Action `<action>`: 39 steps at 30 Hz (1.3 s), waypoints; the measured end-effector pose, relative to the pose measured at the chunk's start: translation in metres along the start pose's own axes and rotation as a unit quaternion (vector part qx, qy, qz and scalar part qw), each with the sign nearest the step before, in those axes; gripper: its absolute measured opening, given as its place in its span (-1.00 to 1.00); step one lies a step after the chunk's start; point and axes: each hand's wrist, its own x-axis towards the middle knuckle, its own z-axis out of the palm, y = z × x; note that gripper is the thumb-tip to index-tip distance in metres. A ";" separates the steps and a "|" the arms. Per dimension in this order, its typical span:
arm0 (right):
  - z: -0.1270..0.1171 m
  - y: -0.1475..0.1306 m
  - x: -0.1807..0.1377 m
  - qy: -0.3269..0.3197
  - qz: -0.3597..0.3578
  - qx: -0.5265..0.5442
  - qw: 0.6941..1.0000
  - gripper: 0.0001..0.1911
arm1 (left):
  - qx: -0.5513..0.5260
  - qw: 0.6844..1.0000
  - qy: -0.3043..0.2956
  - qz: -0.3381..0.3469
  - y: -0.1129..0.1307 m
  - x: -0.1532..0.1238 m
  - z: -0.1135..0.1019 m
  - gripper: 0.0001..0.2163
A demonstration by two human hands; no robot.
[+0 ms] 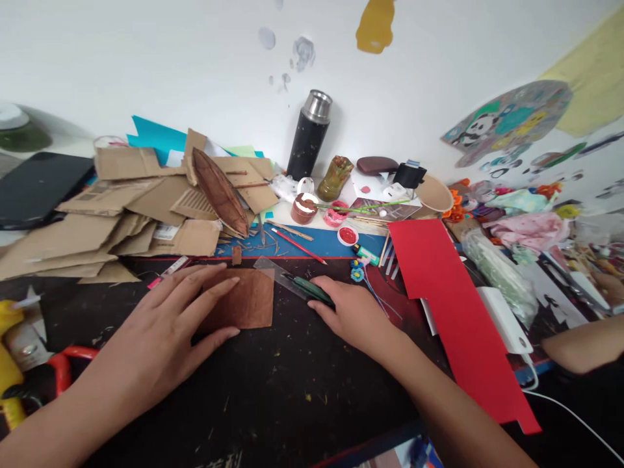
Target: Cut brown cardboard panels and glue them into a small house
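Observation:
My left hand [170, 318] lies with fingers stretched over a brown painted cardboard piece [256, 299], covering its left part. My right hand [355, 312] is closed on the rear of a dark green craft knife [309, 288], whose front points to the upper left. Under the knife, a clear ruler [273, 270] reaches over the top right corner of the brown piece. A tiny brown scrap [236, 255] rests just above that piece. Above it, a brown boat-shaped cardboard form [219, 188] leans on stacked cardboard [92, 231].
A black thermos [309, 136], an open brown paint pot [302, 211] and a glass jar [335, 179] stand along the wall. A red pencil [299, 246] lies in front. Red card [453, 312] spans the right side. Another person's arm [585, 335] shows at far right.

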 end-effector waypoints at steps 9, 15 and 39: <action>0.006 -0.021 -0.015 -0.015 -0.023 0.191 0.981 -0.88 | 0.046 0.999 -0.017 0.018 -0.010 -0.002 0.013 -0.29; 0.013 -0.022 -0.008 -0.006 -0.008 0.256 0.967 -0.85 | 0.103 0.994 -0.016 -0.023 0.010 -0.002 0.008 -0.19; 0.002 -0.042 0.002 -0.034 -0.071 0.108 0.991 -0.51 | 0.040 0.999 0.002 -0.036 0.016 -0.014 0.018 -0.52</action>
